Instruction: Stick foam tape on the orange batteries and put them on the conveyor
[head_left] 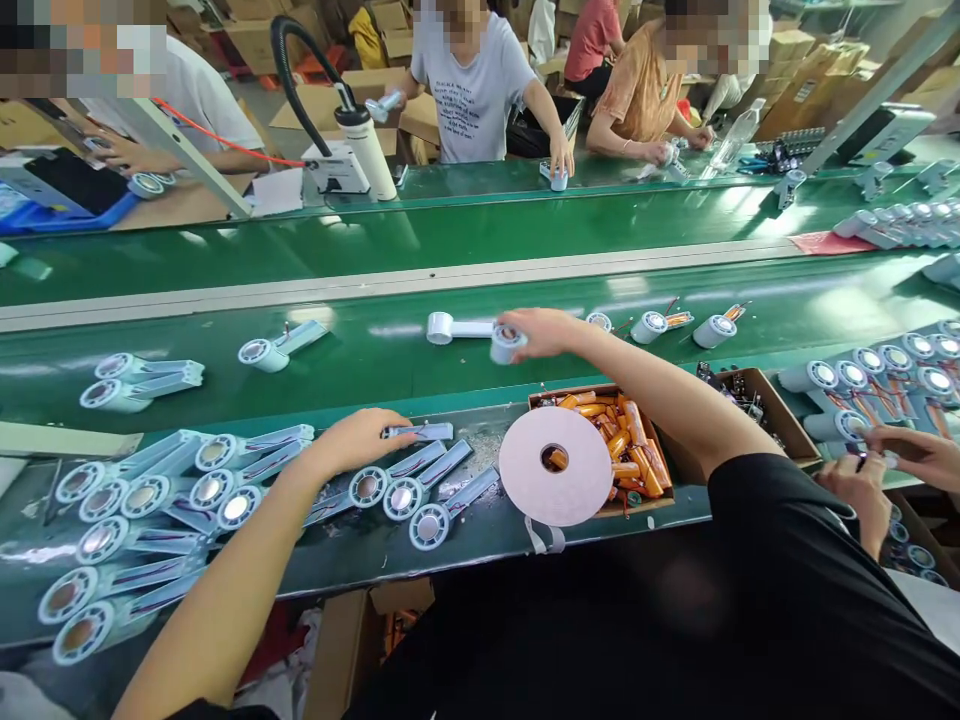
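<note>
My right hand (541, 332) is over the near conveyor belt, its fingers closed round the round head of a light-blue handheld fan housing (507, 345). Directly left of it, a white-blue fan housing (440, 328) lies on the belt with its handle pointing toward my fingers. My left hand (366, 440) is at the bench, fingers curled onto another fan housing (431, 432); its round head is hidden under the hand. Just below that hand lie several open fan housings (403, 497) with wires in their handles.
A white tape roll (517, 470) leans on a box of orange-wrapped batteries (637, 440). More fan housings (97, 540) crowd the bench's left end, and others (264, 353) lie on the belt. A co-worker's hands (862, 490) are at right; people sit across the line.
</note>
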